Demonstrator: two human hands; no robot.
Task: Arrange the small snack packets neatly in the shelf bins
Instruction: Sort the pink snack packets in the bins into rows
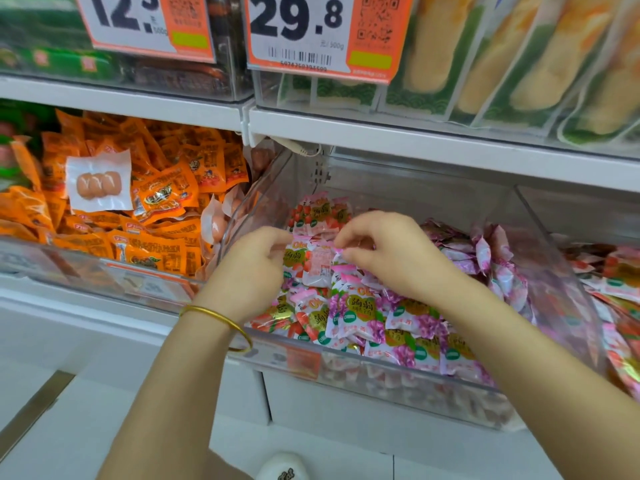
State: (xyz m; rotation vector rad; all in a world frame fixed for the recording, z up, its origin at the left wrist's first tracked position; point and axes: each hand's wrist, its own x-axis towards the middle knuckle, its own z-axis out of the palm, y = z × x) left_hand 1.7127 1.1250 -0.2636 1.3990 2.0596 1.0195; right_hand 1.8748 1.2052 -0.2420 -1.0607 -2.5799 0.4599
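Right hand [391,254]: fingers curled, thumb and forefinger pinching the top corner of a pale pink packet [319,270] standing upright mid-bin. Left hand [252,268]: fingers curled too, tips against the strawberry-print packets just left of that one. Can't tell if it actually grips one. Thin gold bangle [221,323] on the left wrist.

Both hands are inside the clear plastic bin [415,195], reaching in over its front rim. Small pink, white and purple snack packets [363,317] fill it. They are loosely heaped along the front wall, with a tighter row of purple ones leaning toward the right wall and a few red-printed ones at the back.

Left of the bin is a second clear bin full of small orange foil packets [162,195]. One white vacuum pack [98,183] showing round sausage pieces lies on top of them. Right of the bin, a neighbouring bin holds more pink and red packets [620,275].

Above the bin runs the white shelf edge [433,142]. Over that hangs an orange-and-white price tag reading 29.8 [311,32], with long clear-and-green packs of yellow sticks [519,64] beside it. Below the bin, a white shoe tip [284,467] shows on the floor.
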